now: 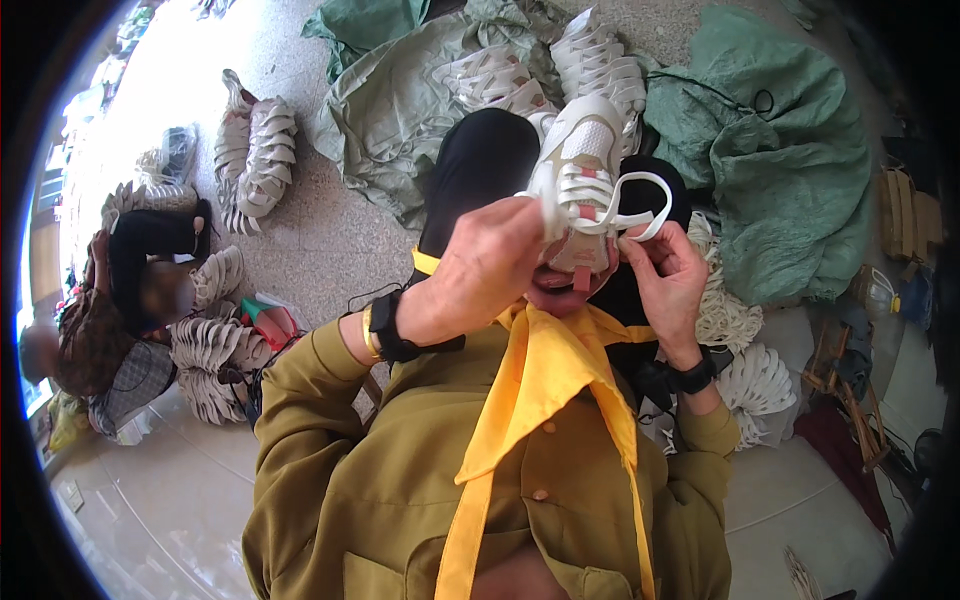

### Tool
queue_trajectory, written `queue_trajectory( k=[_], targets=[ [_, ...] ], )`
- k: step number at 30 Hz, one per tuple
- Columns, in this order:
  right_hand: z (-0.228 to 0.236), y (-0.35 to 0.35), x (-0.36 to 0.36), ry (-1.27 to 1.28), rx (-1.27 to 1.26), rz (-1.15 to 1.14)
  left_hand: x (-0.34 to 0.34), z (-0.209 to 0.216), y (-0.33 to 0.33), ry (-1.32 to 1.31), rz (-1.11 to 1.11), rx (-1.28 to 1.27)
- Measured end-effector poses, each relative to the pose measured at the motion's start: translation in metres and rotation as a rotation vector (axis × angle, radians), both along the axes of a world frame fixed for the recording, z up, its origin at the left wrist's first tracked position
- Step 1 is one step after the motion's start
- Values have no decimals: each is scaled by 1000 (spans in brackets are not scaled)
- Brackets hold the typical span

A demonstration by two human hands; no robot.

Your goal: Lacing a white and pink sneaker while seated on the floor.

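A white sneaker (588, 140) with pink parts and a pink-lined opening rests between my knees, its toe pointing away from me. White lace crosses its tongue, and a loose loop of shoelace (662, 200) arcs out to the right. My right hand (668, 285) pinches the lace near the collar between thumb and fingertips. At the sneaker's left edge, my left hand (490, 250) is closed, fingers curled toward the eyelets. A white blur at its fingertips hides what they hold.
Stacks of white shoes stand beyond my knees (600, 65) and at the left (265, 155). Green sacks (780, 180) lie right and ahead. Bundled white laces (725, 300) are beside my right arm. Another person (95, 330) sits at far left near more shoes. A yellow apron (545, 370) hangs over my front.
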State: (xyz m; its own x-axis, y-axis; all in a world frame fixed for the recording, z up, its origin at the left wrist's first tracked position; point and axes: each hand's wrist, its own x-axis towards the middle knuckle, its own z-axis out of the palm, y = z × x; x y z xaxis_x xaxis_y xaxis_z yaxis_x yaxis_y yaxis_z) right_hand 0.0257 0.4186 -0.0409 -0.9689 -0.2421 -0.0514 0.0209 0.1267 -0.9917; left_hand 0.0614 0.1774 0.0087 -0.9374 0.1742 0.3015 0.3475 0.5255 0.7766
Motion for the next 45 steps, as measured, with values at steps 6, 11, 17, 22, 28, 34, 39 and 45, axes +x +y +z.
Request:
queue_trajectory(
  k=[6, 11, 17, 22, 28, 34, 39, 45],
  targets=[
    [-4, 0, 1, 43, 60, -13, -1, -11, 4, 130, -174, -258],
    [2, -2, 1, 21, 22, -57, 1, -16, -5, -233, 102, 145],
    [14, 7, 10, 503, 344, -102, 16, -21, -8, -256, 145, 160],
    [25, -3, 9, 583, 406, 49, 16, -16, -1, -126, 126, 17],
    [23, -8, 16, 494, 393, 17, 15, -12, 1, -58, 109, -14],
    [24, -8, 15, 665, 545, 91, 15, -9, 3, -7, 143, -56],
    [39, -14, 18, 760, 838, 236, 16, -8, 3, -52, 180, -29],
    [39, -14, 5, 891, 821, 220, 15, -10, 4, -3, 176, 36]
  ],
)
